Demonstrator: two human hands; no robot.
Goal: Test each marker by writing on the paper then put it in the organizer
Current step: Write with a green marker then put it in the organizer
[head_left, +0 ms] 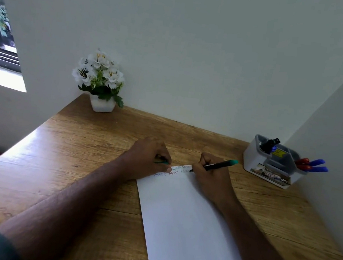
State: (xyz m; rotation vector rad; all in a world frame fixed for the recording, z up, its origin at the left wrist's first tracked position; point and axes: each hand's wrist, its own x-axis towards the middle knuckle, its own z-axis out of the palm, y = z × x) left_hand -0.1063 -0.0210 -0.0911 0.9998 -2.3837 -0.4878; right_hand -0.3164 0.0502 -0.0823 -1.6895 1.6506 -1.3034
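Two hands at work at the far edge of the paper (186, 220): the right hand (210, 172) has its fingers (206, 160) curled round a green-ended marker (215, 165), tip down on the sheet beside the last lettering; the left hand (148, 159) presses on the far left corner, fingers bunched round something green (161, 162), likely the cap. Risks, as judged: the writing hand's heel dragging over fresh ink and smearing it; the sheet skewing if the left hand lifts; the cap forgotten before stowing. The organizer (254, 159) stands well apart on the right of the tabletop (79, 152), red and blue markers (313, 165) already in it. Lettering too small to read surely; marker tip blurred, and the organizer's inner compartments are hard to tell apart.
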